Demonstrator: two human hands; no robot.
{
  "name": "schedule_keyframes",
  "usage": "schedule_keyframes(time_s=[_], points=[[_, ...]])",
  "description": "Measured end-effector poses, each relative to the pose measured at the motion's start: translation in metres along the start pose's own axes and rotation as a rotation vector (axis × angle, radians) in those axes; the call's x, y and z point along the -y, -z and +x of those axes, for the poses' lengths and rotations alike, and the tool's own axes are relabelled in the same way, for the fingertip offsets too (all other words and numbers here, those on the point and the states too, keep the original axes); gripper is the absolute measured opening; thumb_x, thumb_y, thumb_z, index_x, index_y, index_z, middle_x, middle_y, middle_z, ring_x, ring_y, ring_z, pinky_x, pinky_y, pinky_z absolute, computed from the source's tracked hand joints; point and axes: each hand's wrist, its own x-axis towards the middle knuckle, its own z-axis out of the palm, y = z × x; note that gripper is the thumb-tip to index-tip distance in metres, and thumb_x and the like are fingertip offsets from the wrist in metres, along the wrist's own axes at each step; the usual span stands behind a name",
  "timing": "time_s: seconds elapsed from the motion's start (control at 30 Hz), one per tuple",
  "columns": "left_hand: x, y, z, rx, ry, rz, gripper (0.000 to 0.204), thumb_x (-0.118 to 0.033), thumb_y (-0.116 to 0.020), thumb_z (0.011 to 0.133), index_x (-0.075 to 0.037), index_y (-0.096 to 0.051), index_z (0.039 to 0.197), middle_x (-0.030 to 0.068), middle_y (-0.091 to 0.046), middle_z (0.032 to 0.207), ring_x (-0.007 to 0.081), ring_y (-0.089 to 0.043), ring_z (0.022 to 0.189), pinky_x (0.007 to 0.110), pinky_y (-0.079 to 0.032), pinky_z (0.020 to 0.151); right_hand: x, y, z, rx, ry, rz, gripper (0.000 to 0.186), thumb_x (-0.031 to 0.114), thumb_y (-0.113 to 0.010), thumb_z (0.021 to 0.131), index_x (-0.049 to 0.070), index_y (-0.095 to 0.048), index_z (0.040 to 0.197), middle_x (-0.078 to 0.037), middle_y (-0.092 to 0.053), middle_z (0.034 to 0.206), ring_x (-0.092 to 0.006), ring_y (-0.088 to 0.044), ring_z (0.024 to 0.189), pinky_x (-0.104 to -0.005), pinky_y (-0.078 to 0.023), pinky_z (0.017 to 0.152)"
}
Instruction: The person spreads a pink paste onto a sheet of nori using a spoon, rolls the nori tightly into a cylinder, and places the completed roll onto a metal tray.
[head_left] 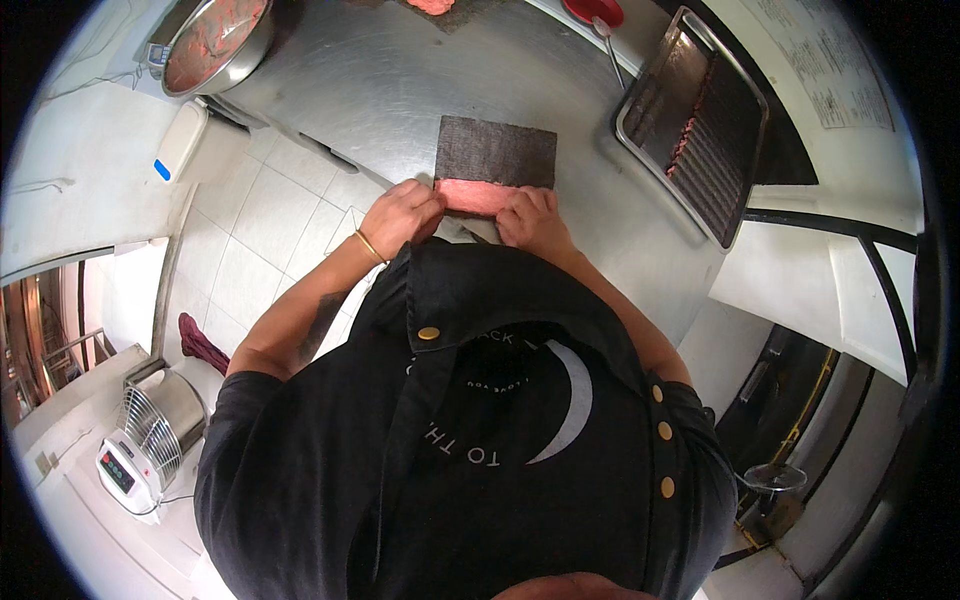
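A dark seaweed sheet [497, 148] lies flat on the steel worktop before me. Along its near edge runs a thick band of pink paste [473, 197], probably minced filling. My left hand [404, 210] pinches the near left corner, fingers closed at the end of the paste. At the opposite corner my right hand [532, 217] has its fingers curled in and closed on the sheet's edge. Both thumbs are mostly hidden beneath the near edge, close to my dark shirt.
On the right of the steel worktop [340, 95] stands a metal tray [735, 225] holding several dark rolls. A steel bowl [262, 45] smeared with pink paste is at far left. A red round item [597, 10] and more pink paste [431, 5] lie at the back. A mixer [135, 455] stands lower left.
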Motion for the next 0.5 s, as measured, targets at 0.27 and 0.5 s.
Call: schedule_keyframes(time_s=[0.27, 0.5], points=[[0.001, 0.010, 0.011, 0.056, -0.052, -0.127, 0.028, -0.017, -0.081, 0.076, -0.009, -0.070, 0.100, 0.0056, -0.062, 0.101, 0.0282, -0.061, 0.099, 0.041, -0.050, 0.089, -0.002, 0.031, 0.032, 0.124, -0.089, 0.135, 0.015, 0.020, -0.070, 0.087, 0.008, -0.067, 0.094, -0.009, -0.058, 0.106, -0.0322, -0.055, 0.114, -0.0501, -0.040, 0.097], [0.007, -0.009, 0.012, 0.030, -0.046, -0.076, 0.020, -0.014, -0.081, 0.078, -0.009, -0.070, 0.094, 0.0058, -0.059, 0.094, 0.0284, -0.061, 0.094, 0.041, -0.051, 0.085, -0.006, 0.038, 0.035, 0.255, -0.132, 0.188, 0.014, 0.021, -0.070, 0.088, 0.009, -0.069, 0.094, -0.009, -0.058, 0.109, -0.0314, -0.053, 0.116, -0.0487, -0.040, 0.098]])
